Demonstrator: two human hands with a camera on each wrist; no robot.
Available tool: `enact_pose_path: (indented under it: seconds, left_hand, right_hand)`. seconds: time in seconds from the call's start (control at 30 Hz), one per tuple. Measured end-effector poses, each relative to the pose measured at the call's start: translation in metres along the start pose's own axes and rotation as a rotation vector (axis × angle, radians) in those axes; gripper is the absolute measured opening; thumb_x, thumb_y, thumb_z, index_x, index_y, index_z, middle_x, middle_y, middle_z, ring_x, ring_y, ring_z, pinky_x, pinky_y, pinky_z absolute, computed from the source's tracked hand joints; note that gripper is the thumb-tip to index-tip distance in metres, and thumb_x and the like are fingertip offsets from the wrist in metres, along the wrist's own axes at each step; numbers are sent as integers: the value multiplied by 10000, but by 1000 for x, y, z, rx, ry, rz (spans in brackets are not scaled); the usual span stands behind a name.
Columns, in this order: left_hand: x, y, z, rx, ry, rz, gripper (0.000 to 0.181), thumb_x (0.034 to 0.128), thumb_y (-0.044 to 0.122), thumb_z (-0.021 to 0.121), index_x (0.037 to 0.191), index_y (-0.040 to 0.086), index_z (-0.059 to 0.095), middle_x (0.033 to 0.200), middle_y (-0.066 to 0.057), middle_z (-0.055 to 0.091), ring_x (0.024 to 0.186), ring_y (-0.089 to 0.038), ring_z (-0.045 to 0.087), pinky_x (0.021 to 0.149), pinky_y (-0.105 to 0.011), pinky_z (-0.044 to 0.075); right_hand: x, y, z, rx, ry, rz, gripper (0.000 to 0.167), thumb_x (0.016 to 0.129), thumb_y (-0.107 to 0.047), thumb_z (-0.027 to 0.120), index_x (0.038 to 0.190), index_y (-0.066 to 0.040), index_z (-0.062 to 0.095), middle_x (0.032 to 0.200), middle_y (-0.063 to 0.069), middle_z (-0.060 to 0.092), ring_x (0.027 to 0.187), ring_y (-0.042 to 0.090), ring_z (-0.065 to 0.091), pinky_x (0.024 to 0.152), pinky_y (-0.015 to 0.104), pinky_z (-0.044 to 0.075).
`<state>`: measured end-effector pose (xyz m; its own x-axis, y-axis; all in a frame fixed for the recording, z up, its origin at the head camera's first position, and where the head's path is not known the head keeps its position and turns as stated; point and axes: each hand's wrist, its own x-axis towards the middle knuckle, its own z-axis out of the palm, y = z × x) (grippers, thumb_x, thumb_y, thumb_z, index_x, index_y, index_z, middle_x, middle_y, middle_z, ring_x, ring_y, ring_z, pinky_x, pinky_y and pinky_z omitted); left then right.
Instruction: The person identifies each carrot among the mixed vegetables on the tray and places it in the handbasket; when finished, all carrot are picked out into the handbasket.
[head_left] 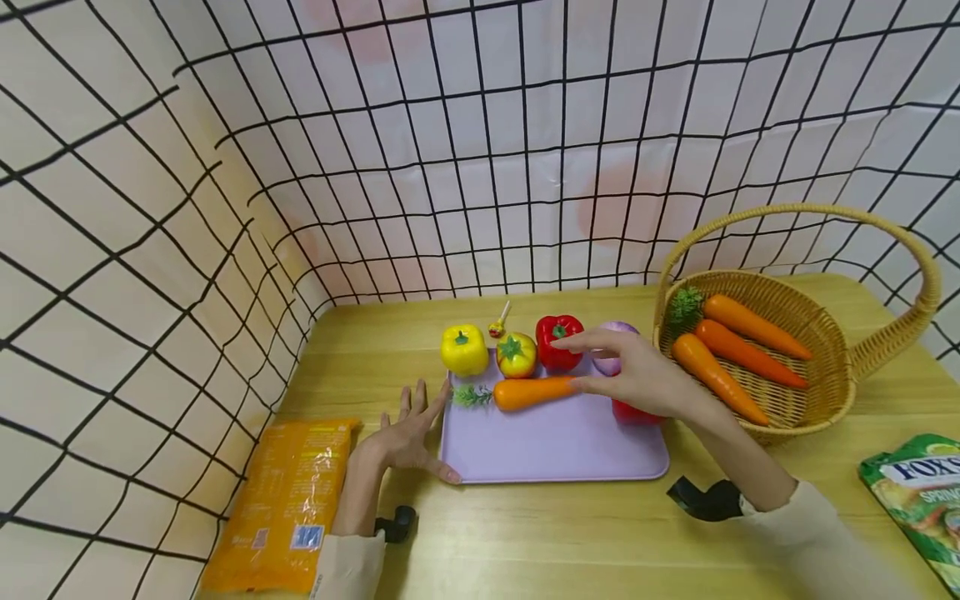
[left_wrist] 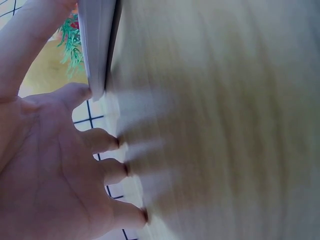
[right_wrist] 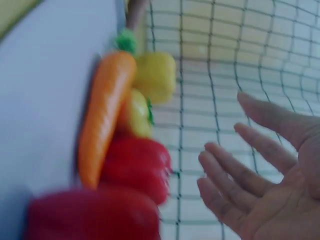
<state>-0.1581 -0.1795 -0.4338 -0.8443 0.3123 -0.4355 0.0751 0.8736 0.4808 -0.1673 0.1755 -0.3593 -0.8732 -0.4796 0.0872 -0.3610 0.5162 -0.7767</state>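
Note:
My left hand is spread wide at the left edge of a lilac tray; its thumb and forefinger touch the rim, and the other fingertips rest on the table. Above the tray's right side hovers my right hand, fingers extended and holding nothing. On the tray lies an orange carrot with a green top. Behind it sit a yellow bell pepper, a yellow-red tomato-like fruit and a red bell pepper. A purple item and another red item are partly hidden by my right hand in the head view.
A wicker basket with a tall handle stands at the right, holding three carrots. A lollipop lies behind the tray. An orange packet is at the left, a green packet at the right. Grid-patterned cloth surrounds the table.

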Motion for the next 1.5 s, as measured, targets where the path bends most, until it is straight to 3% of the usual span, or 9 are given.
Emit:
enact_pose_path:
  seconds: [0.17, 0.3, 0.53, 1.5]
  left_hand:
    - [2, 1, -2, 11, -3, 1, 1409, 680, 477, 949, 1673, 302, -36, 1696, -242, -222, 1568, -468, -220, 1184, -810, -45]
    - [2, 2, -4, 21, -5, -1, 1411, 682, 484, 945, 1673, 296, -42, 1696, -245, -222, 1570, -469, -215, 1185, -809, -43]
    - [3, 2, -5, 20, -6, 0, 1411, 682, 482, 945, 1673, 289, -41, 1694, -240, -226, 1567, -466, -223, 1187, -805, -46]
    - [0, -1, 0, 17, -8, -1, 1432, 676, 476, 954, 1671, 281, -56, 1695, -241, -230, 1572, -469, -212, 1184, -813, -40]
  right_hand:
    - [15, 8, 29, 6, -20, -13, 472, 916, -149, 791, 1365, -67, 671, 1327, 142, 711, 1251, 392, 625, 1086, 616, 496]
    - [25, 15, 46, 10, -36, 13, 455, 913, -141, 791, 1350, -70, 685, 1355, 146, 698, 1286, 391, 608, 1111, 603, 481]
    - [32, 23, 67, -92, -22, 33, 456, 886, -128, 814, 1325, -72, 703, 1337, 126, 712, 1303, 365, 614, 1129, 571, 478]
    - [36, 24, 85, -139, 16, 103, 421, 883, -113, 813, 1296, -103, 736, 1217, 146, 689, 1178, 345, 576, 1049, 548, 459]
